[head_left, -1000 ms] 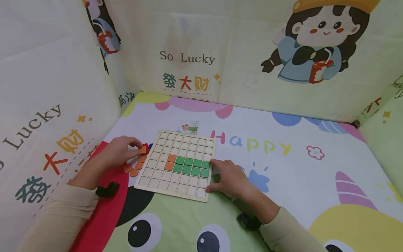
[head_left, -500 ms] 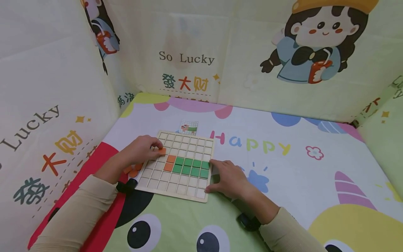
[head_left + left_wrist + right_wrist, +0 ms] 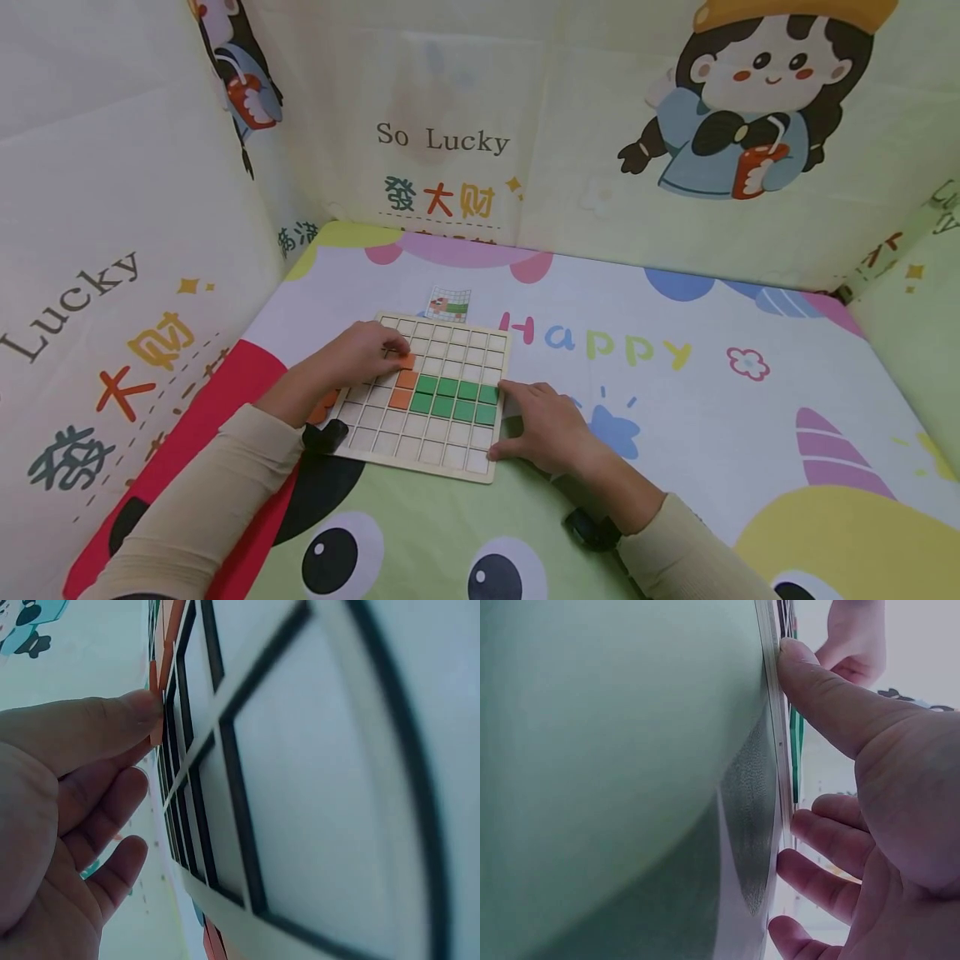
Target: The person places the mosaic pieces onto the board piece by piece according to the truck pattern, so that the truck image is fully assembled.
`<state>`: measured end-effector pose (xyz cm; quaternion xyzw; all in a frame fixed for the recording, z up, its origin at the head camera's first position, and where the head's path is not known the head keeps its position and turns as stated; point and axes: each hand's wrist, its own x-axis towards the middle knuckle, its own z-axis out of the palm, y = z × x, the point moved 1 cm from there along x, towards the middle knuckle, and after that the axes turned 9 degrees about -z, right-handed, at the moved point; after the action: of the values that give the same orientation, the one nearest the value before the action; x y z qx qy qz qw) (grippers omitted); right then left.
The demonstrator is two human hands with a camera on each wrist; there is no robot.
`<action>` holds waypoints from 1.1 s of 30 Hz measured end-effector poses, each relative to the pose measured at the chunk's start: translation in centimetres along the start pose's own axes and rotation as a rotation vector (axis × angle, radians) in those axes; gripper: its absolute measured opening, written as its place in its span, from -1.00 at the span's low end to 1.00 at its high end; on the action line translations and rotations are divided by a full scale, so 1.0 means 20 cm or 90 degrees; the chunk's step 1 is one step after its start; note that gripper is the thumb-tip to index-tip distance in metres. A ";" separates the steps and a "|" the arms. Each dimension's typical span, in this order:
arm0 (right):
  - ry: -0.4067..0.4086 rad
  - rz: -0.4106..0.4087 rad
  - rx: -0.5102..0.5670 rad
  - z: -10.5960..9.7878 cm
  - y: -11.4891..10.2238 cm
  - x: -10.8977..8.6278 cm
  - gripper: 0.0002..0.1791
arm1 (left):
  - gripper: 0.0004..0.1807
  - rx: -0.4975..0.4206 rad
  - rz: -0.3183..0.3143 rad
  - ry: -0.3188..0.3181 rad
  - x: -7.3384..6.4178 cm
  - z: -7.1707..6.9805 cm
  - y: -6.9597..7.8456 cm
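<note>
A square wooden grid board (image 3: pixel 450 467) lies on the table. Two rows of green tiles (image 3: pixel 444 406) fill cells at its right, with orange tiles (image 3: pixel 400 398) beside them on the left. My left hand (image 3: pixel 360 354) reaches over the board and pinches an orange square tile (image 3: pixel 407 362) between thumb and finger, just above the seated orange ones. In the left wrist view the tile (image 3: pixel 156 739) is close against the grid. My right hand (image 3: pixel 551 425) rests at the board's right edge, thumb and fingers spread and touching the rim (image 3: pixel 780 750).
Loose orange pieces (image 3: pixel 322 408) lie left of the board, partly hidden by my left arm. A small picture card (image 3: pixel 448 303) with a coloured grid lies behind the board. Printed cloth walls (image 3: pixel 585 225) stand at the back and sides.
My left hand has carried the orange tile from the loose pieces rightward over the board, up to the seated orange tiles. The right hand has stayed at the board's edge.
</note>
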<state>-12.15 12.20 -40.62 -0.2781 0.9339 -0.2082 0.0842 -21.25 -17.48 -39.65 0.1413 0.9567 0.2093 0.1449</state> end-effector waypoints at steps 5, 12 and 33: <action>-0.002 0.002 0.002 0.00 0.00 0.00 0.05 | -0.78 0.002 0.014 0.001 0.01 0.00 0.02; -0.001 0.004 -0.002 0.00 0.00 0.00 0.06 | -0.81 -0.003 0.024 -0.002 0.02 0.01 0.03; 0.000 0.000 -0.010 0.00 0.00 0.00 0.06 | -0.83 -0.018 -0.028 -0.023 0.02 0.00 0.05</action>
<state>-12.22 12.16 -40.59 -0.2786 0.9356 -0.2008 0.0822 -21.53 -16.49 -39.26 0.1216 0.9537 0.2168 0.1691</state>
